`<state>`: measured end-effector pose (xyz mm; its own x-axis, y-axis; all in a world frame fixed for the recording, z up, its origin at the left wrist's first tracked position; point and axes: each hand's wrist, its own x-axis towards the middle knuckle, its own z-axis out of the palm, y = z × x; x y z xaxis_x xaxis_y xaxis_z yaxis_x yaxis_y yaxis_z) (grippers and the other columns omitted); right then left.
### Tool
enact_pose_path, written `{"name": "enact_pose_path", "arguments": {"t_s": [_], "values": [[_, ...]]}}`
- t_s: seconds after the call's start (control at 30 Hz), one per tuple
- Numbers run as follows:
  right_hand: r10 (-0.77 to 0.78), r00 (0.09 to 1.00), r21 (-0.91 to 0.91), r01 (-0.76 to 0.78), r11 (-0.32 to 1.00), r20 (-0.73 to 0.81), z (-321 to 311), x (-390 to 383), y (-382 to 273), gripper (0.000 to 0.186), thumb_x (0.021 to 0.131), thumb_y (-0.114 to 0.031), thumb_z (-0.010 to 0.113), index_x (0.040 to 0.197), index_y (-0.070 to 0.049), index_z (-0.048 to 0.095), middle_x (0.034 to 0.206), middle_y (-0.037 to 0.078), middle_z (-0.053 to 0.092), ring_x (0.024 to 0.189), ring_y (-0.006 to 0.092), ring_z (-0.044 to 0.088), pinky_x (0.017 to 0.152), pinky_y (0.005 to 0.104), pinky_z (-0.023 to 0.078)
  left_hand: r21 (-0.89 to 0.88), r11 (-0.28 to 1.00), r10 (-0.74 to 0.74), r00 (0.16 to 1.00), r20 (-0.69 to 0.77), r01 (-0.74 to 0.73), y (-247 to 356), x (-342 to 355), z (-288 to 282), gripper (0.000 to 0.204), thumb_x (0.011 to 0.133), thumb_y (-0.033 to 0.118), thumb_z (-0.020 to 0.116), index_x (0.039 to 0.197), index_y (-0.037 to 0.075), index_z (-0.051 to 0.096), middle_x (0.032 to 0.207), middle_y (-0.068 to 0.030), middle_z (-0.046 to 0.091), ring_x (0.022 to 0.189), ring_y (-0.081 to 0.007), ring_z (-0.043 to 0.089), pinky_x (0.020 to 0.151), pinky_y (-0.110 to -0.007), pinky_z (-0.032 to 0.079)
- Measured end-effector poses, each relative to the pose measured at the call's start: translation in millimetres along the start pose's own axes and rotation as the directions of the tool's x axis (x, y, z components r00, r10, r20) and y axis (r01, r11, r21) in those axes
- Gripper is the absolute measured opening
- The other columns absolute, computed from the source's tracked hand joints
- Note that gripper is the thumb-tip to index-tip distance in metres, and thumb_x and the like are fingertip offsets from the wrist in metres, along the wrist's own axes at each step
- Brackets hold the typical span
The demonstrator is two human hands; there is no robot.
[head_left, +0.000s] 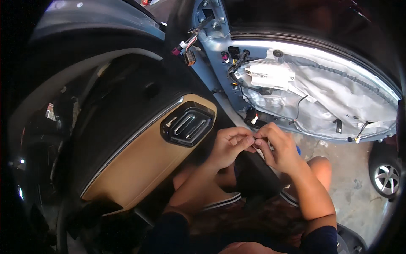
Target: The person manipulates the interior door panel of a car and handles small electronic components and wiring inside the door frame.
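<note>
Both my hands meet in front of me, above my lap at the car's door opening. The fingers of my left hand (231,146) are pinched together, and those of my right hand (277,146) close in against them from the other side. Between the fingertips is something small and dark, too hidden to name. Just beyond my hands hangs a white wire connector (254,120) at the lower edge of the stripped car door (220,63). To the left lies the tan dashboard panel (144,156) with a black air vent (189,124).
The open door carries a silvery plastic sheet (338,89), a white module (270,76) and loose wiring. Unplugged connectors (189,57) dangle by the door hinge side. A car wheel (386,178) stands on the concrete floor (351,178) to the right.
</note>
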<state>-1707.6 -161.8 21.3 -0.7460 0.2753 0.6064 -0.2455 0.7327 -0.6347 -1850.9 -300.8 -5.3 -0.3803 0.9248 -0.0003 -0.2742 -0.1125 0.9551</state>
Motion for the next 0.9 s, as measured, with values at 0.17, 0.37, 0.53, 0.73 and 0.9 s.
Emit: {"name": "enact_pose_path", "arguments": {"t_s": [0.17, 0.37, 0.53, 0.73, 0.9], "values": [[0.037, 0.999, 0.088, -0.036, 0.995, -0.009, 4, -4, -4, 0.013, 0.087, -0.007, 0.071, 0.093, -0.004, 0.060, 0.087, 0.011, 0.062, 0.070, 0.0315, 0.066, 0.058, 0.0395, 0.053, 0.139, 0.985, 0.126, 0.983, -0.136, -0.107, 10, -9, 10, 0.015, 0.098, 0.004, 0.062, 0.107, -0.008, 0.065, 0.102, -0.0151, 0.070, 0.091, -0.0179, 0.069, 0.082, -0.034, 0.062], [0.053, 0.998, 0.169, -0.048, 0.984, -0.025, 11, -8, -2, 0.014, 0.087, -0.011, 0.072, 0.092, -0.004, 0.060, 0.087, 0.012, 0.062, 0.067, 0.0326, 0.066, 0.058, 0.0406, 0.054, 0.191, 0.957, 0.254, 0.946, -0.202, -0.217, -7, -35, 14, 0.020, 0.098, 0.001, 0.063, 0.114, -0.010, 0.067, 0.105, -0.0168, 0.070, 0.095, -0.0212, 0.071, 0.084, -0.034, 0.063], [0.024, 0.996, 0.258, -0.044, 0.965, 0.080, 20, -13, 2, 0.014, 0.089, -0.010, 0.068, 0.094, -0.003, 0.058, 0.088, 0.012, 0.060, 0.067, 0.0333, 0.066, 0.059, 0.0416, 0.055, 0.149, 0.983, 0.157, 0.925, -0.346, -0.111, -10, -55, 14, 0.019, 0.097, 0.002, 0.064, 0.112, -0.009, 0.068, 0.106, -0.0198, 0.071, 0.095, -0.0257, 0.072, 0.086, -0.040, 0.064], [0.001, 0.992, 0.295, -0.039, 0.955, 0.128, 35, -15, -3, 0.013, 0.089, -0.008, 0.066, 0.093, -0.002, 0.056, 0.088, 0.014, 0.058, 0.067, 0.0346, 0.065, 0.059, 0.0425, 0.054, 0.030, 0.999, -0.011, 0.902, -0.432, 0.027, -12, -73, 12, 0.020, 0.097, 0.003, 0.065, 0.113, -0.009, 0.068, 0.109, -0.0187, 0.070, 0.096, -0.0267, 0.072, 0.090, -0.041, 0.062], [-0.036, 0.994, 0.214, 0.014, 0.977, 0.102, 55, -16, -4, 0.014, 0.088, -0.008, 0.066, 0.095, -0.002, 0.055, 0.088, 0.015, 0.056, 0.069, 0.0350, 0.065, 0.059, 0.0439, 0.054, 0.094, 0.995, 0.064, 0.886, -0.460, -0.023, -11, -82, 13, 0.020, 0.098, 0.004, 0.064, 0.113, -0.007, 0.068, 0.113, -0.0144, 0.068, 0.103, -0.0238, 0.069, 0.089, -0.038, 0.061]]}}
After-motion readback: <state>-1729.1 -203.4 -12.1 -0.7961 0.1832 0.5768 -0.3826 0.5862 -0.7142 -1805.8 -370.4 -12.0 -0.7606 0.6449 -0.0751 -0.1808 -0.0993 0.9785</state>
